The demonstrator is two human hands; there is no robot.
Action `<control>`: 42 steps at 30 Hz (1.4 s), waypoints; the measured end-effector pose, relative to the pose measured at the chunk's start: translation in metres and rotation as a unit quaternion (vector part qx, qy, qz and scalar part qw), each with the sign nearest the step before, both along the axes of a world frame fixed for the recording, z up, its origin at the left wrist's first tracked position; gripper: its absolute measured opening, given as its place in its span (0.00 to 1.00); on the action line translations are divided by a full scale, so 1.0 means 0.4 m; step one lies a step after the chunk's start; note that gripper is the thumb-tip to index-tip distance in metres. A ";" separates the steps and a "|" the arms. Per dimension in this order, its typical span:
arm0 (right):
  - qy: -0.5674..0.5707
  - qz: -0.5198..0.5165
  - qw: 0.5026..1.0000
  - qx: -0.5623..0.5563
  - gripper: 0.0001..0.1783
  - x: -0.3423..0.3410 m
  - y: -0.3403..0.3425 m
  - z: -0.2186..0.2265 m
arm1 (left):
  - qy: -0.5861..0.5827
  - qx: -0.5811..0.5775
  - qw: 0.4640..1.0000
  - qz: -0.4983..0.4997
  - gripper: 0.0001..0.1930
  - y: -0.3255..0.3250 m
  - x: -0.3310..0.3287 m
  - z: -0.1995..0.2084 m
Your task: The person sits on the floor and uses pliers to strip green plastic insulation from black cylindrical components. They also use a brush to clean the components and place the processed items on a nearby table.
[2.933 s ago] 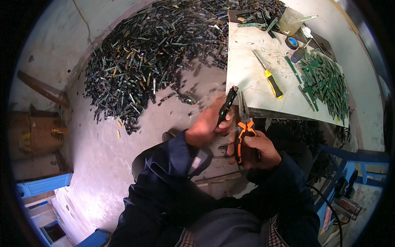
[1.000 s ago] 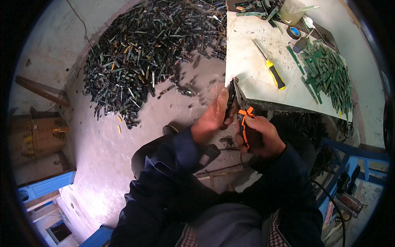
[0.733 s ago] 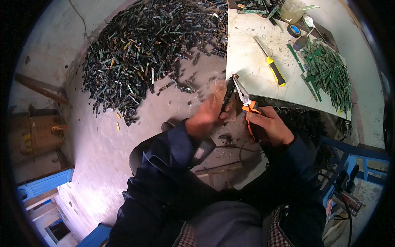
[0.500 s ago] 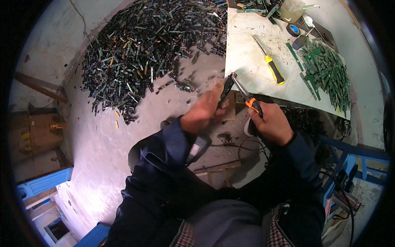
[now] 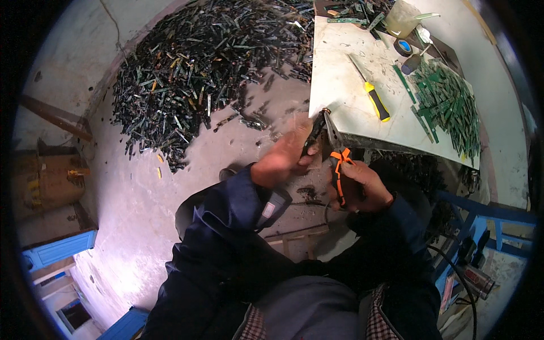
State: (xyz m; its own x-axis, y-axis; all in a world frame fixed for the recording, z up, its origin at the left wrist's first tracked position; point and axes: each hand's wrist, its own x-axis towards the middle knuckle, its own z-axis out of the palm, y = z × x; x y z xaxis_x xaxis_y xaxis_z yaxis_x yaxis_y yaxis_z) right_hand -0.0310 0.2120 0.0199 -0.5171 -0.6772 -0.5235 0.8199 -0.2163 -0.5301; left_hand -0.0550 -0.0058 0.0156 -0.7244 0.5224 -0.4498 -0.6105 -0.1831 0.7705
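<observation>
My left hand (image 5: pixel 285 156) is closed round a narrow black strip-like piece (image 5: pixel 314 131), whose coppery tip points up at the table's near left corner. My right hand (image 5: pixel 367 186) grips long-nosed pliers (image 5: pixel 339 158) with orange and black handles. Their metal jaws reach up beside the black piece, close to its tip; whether they touch it I cannot tell. The ends of the handles are partly hidden by my fingers. Beyond my hands, a yellow and black screwdriver (image 5: pixel 376 101) lies on the white tabletop (image 5: pixel 343 68).
Green circuit-board strips (image 5: pixel 447 102) are heaped on the table's right side, near a blue tape roll (image 5: pixel 403 47) and a cloudy plastic container (image 5: pixel 401 20). A large pile of dark strips (image 5: pixel 192 73) covers the floor at the far left. A blue metal frame (image 5: pixel 481 212) stands at right.
My right hand has moved down and slightly left, swinging the pliers more upright, and their orange handles now show spread. My left hand still holds the black piece in nearly the same place.
</observation>
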 end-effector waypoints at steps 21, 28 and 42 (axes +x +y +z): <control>0.012 -0.002 0.999 -0.044 0.27 0.023 -0.024 0.008 | 0.020 0.002 1.000 0.015 0.26 0.023 -0.009 -0.029; -0.026 -0.017 0.997 -0.071 0.26 0.031 -0.018 -0.015 | 0.020 -0.014 0.999 0.040 0.20 0.037 -0.010 -0.015; -0.071 -0.060 0.987 -0.133 0.26 0.041 -0.040 0.011 | 0.078 -0.045 0.995 0.032 0.27 0.042 0.007 -0.008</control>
